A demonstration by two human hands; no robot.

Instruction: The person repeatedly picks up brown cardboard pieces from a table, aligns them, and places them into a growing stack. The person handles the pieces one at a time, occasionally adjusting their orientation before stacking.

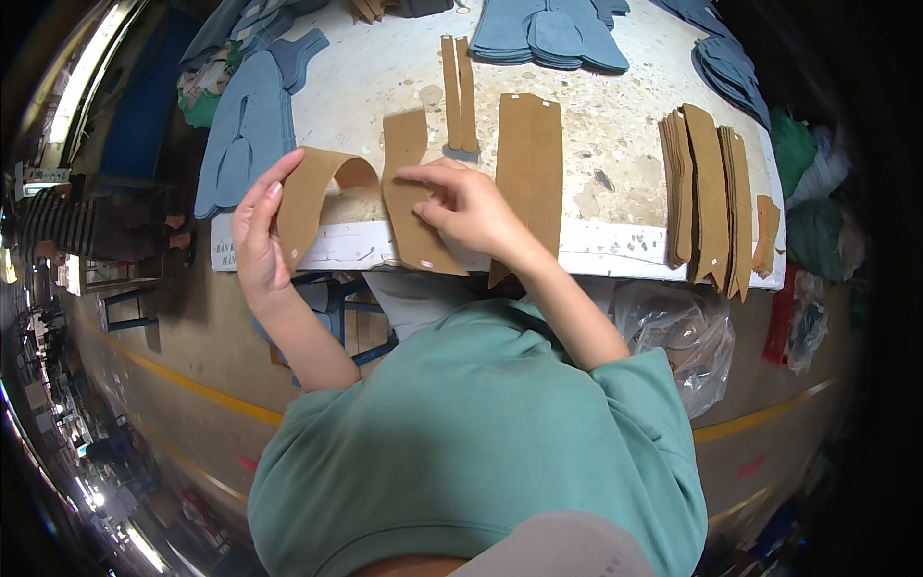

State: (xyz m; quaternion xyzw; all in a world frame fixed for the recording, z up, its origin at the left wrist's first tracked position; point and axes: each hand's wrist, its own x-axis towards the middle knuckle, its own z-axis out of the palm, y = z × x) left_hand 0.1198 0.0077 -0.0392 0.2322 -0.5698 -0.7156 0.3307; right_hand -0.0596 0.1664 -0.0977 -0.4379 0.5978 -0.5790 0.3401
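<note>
In my left hand (pixel 261 236), at the table's near left edge, a tan suede-like cut piece (pixel 306 202) is held upright between thumb and fingers. Its far end curls over to the right. A second tan piece (pixel 411 139) lies flat beside it, its lower end reaching past the table edge. My right hand (pixel 473 204) rests over this one, index finger stretched onto its surface and thumb apart from it. Just right of that hand lie wide tan pieces (pixel 529 163) side by side with small white marks. Two narrow tan strips (pixel 459 91) lie farther back.
The worn white table (pixel 615 125) carries stacked tan pieces (pixel 707 183) at the right. Stacks of blue cut pieces lie at the left (pixel 252 125), the back (pixel 548 34) and the far right (pixel 728 77). Below the edge hangs a clear plastic bag (pixel 678 337); a blue stool (pixel 332 308) stands left.
</note>
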